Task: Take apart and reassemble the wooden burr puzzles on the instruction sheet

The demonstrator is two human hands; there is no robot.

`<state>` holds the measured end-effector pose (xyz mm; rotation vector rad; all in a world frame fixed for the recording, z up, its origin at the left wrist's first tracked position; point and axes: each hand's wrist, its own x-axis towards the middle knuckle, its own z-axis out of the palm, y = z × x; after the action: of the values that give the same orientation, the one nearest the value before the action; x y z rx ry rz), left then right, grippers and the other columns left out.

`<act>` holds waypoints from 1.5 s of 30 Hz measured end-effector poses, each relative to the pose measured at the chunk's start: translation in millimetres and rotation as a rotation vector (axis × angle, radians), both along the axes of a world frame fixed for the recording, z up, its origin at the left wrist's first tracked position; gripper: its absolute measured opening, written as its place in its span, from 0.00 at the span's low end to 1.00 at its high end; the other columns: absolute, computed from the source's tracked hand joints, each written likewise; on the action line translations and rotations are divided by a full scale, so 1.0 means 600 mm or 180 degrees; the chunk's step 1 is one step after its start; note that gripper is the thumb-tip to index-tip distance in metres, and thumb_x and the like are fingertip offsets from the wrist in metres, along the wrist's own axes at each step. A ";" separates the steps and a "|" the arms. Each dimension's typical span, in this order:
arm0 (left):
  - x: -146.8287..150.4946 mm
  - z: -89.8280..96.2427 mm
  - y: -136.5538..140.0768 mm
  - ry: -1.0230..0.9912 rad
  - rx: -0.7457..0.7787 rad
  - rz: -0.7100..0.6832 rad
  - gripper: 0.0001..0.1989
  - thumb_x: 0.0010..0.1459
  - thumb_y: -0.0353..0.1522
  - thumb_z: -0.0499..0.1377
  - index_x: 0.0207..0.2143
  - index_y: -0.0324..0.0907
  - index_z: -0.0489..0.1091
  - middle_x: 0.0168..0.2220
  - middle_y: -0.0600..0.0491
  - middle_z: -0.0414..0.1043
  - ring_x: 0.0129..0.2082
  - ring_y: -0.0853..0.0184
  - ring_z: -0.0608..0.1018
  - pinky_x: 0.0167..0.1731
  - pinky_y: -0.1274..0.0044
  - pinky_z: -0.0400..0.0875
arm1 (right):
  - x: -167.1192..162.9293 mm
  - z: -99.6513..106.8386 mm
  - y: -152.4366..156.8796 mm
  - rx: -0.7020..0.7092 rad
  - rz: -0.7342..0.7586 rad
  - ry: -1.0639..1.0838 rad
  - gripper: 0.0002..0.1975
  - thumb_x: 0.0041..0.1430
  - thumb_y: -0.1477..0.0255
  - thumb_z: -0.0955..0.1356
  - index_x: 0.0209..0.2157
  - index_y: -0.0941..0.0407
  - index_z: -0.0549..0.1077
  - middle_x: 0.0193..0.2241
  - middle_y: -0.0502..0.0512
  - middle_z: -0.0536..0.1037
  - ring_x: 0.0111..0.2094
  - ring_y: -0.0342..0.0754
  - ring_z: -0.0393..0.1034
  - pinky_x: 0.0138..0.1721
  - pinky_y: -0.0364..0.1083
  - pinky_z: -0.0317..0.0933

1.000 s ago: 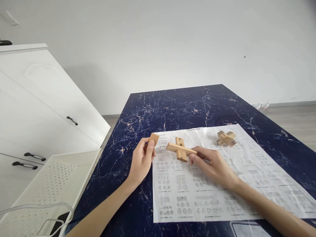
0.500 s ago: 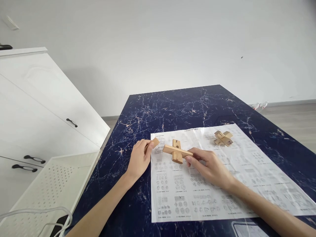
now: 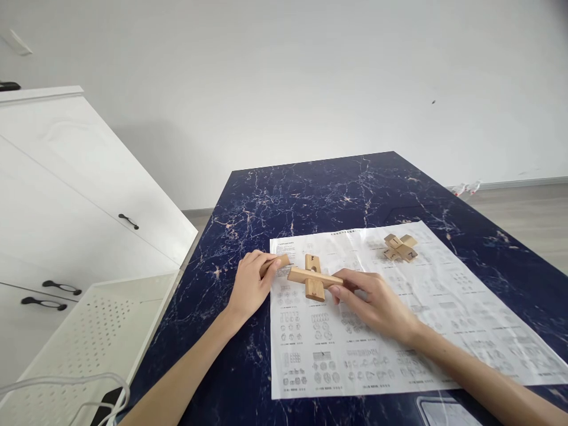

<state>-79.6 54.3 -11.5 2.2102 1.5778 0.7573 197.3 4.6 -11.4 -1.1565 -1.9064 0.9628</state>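
Note:
Between the thumb and fingers of my left hand [image 3: 254, 282] is a loose wooden puzzle piece [image 3: 283, 260], its end sticking out to the right. My right hand [image 3: 371, 299] pinches one end of a cross of joined wooden puzzle pieces [image 3: 315, 288]. One flat bar runs across another there, a dark hole shows near the crossing, and the upper end bears a number. A small gap separates the loose piece from the cross. Both hands are over the left half of a printed instruction sheet [image 3: 355, 378] or its left edge.
An assembled wooden puzzle [image 3: 400, 248] with numbers on its ends sits on the sheet's upper right. The dark blue marbled table [image 3: 302, 195] reaches back towards a white wall. White cabinets [image 3: 89, 177] stand at left, above a perforated white panel [image 3: 89, 331] and a cable [image 3: 66, 378].
The cross in my right hand has shifted slightly left and tilted. My left hand has turned its loose piece so the end points more to the right and lower.

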 end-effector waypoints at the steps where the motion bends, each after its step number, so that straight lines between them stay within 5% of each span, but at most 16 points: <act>1: -0.001 -0.001 0.000 -0.0026 -0.0001 0.0016 0.15 0.74 0.41 0.53 0.45 0.46 0.78 0.43 0.50 0.77 0.45 0.57 0.77 0.52 0.62 0.70 | 0.000 0.001 0.000 -0.0017 0.0003 -0.0001 0.16 0.73 0.62 0.63 0.32 0.53 0.74 0.25 0.52 0.76 0.27 0.47 0.69 0.27 0.46 0.61; 22: 0.006 -0.010 -0.007 0.0316 0.0513 0.0445 0.13 0.71 0.39 0.57 0.53 0.45 0.74 0.54 0.44 0.68 0.57 0.49 0.69 0.60 0.53 0.64 | -0.002 -0.016 -0.008 0.0411 0.0172 -0.0212 0.15 0.75 0.63 0.64 0.38 0.54 0.77 0.25 0.51 0.75 0.25 0.46 0.66 0.26 0.46 0.59; 25: 0.009 0.004 -0.020 -0.0238 0.0739 -0.0124 0.15 0.76 0.39 0.48 0.54 0.46 0.70 0.56 0.44 0.68 0.59 0.53 0.69 0.61 0.58 0.65 | -0.002 -0.015 -0.008 0.0463 0.0171 -0.0225 0.14 0.74 0.63 0.64 0.38 0.55 0.77 0.26 0.51 0.75 0.25 0.46 0.67 0.26 0.45 0.60; 28: 0.009 0.013 -0.030 -0.0930 0.0415 -0.1042 0.24 0.76 0.49 0.44 0.62 0.46 0.65 0.60 0.42 0.66 0.59 0.53 0.71 0.60 0.60 0.68 | -0.003 -0.013 -0.008 0.0461 0.0187 -0.0234 0.14 0.74 0.64 0.63 0.39 0.55 0.77 0.26 0.51 0.76 0.25 0.46 0.68 0.27 0.45 0.61; 31: 0.011 0.014 -0.035 -0.1159 0.0088 -0.1573 0.41 0.65 0.61 0.53 0.70 0.47 0.55 0.66 0.39 0.61 0.62 0.47 0.69 0.61 0.57 0.67 | -0.003 -0.012 -0.008 0.0458 0.0200 -0.0272 0.14 0.74 0.64 0.63 0.38 0.55 0.76 0.26 0.51 0.76 0.25 0.45 0.68 0.27 0.45 0.61; 34: 0.012 0.011 -0.037 -0.1077 -0.0083 -0.1767 0.53 0.55 0.61 0.65 0.73 0.50 0.50 0.71 0.38 0.56 0.66 0.43 0.66 0.63 0.54 0.67 | -0.005 -0.012 -0.008 0.0512 0.0248 -0.0306 0.14 0.75 0.65 0.63 0.36 0.55 0.74 0.26 0.50 0.75 0.25 0.44 0.67 0.28 0.45 0.60; 39: 0.013 0.011 -0.038 -0.0654 -0.0122 -0.1855 0.49 0.53 0.55 0.71 0.71 0.53 0.58 0.74 0.41 0.53 0.72 0.39 0.58 0.69 0.48 0.58 | -0.008 -0.012 -0.008 0.0666 0.0336 -0.0255 0.14 0.75 0.67 0.63 0.33 0.55 0.71 0.25 0.49 0.72 0.23 0.43 0.64 0.27 0.44 0.57; 45: 0.016 0.012 -0.038 -0.0640 -0.0217 -0.1900 0.40 0.55 0.51 0.72 0.67 0.51 0.66 0.70 0.42 0.63 0.67 0.45 0.70 0.66 0.54 0.66 | -0.007 -0.018 -0.009 0.0644 0.0473 -0.0232 0.12 0.76 0.67 0.63 0.37 0.55 0.74 0.29 0.50 0.75 0.26 0.44 0.67 0.30 0.45 0.59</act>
<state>-70.0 31.6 -4.6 2.2861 0.7679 0.6937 193.4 -0.7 -22.2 -0.9548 -2.1182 0.7921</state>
